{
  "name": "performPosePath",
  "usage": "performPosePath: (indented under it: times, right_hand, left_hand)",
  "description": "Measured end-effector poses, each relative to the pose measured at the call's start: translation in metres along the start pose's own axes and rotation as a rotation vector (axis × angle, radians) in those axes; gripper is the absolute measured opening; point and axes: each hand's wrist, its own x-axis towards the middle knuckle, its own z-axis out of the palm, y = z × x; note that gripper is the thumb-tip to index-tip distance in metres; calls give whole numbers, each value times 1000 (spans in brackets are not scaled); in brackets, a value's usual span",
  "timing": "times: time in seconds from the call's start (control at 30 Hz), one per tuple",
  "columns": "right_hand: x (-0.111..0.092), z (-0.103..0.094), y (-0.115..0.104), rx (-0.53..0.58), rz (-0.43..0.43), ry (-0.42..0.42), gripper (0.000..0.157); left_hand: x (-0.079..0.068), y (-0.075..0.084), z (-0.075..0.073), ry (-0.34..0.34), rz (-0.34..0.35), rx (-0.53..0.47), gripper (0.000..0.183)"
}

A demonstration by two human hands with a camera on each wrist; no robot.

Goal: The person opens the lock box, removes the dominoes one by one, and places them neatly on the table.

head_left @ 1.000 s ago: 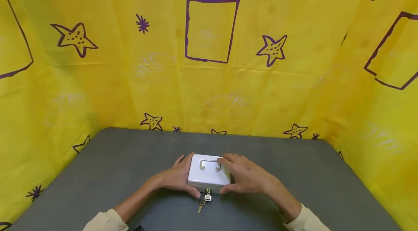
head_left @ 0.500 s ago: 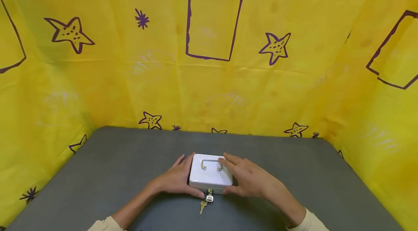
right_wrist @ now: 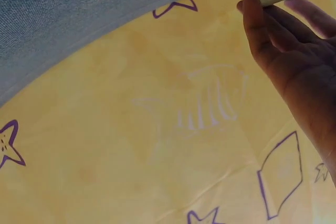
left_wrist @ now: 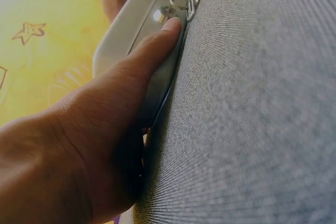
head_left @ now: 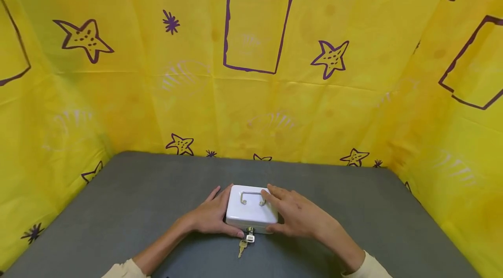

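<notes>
A small white cash box (head_left: 249,214) lies on the grey table with its lid down and its wire handle (head_left: 253,193) folded flat on top. One key (head_left: 250,238) is in the front lock, and a second key (head_left: 242,248) hangs from it by a ring. My left hand (head_left: 212,214) grips the box's left side, thumb along the front face with its tip close to the lock, as the left wrist view also shows. On the right side my right hand (head_left: 300,214) holds the box, thumb at the front corner and fingers over the lid's right edge.
The grey table (head_left: 157,190) extends around the box on all sides. A yellow cloth (head_left: 251,108) with purple stars and frames drawn on it rises behind the table and along its left and right edges.
The left thumb reaches slightly farther right along the front, nearer the keys. Box and right hand keep nearly the same place; the head view has shifted a little.
</notes>
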Motion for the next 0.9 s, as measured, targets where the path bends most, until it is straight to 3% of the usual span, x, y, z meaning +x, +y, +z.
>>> performPosePath:
  times: [0.33, 0.63, 0.9]
  right_hand:
    - [0, -3, 4, 36, 20, -56, 81]
    - [0, -1, 21, 258, 68, -96, 80]
    - [7, 8, 41, 492, 68, 2, 57]
  left_hand:
    - [1, 0, 0, 27, 17, -6, 124]
    - [1, -1, 0, 33, 16, -33, 122]
    - [-1, 4, -5, 4, -28, -80, 129]
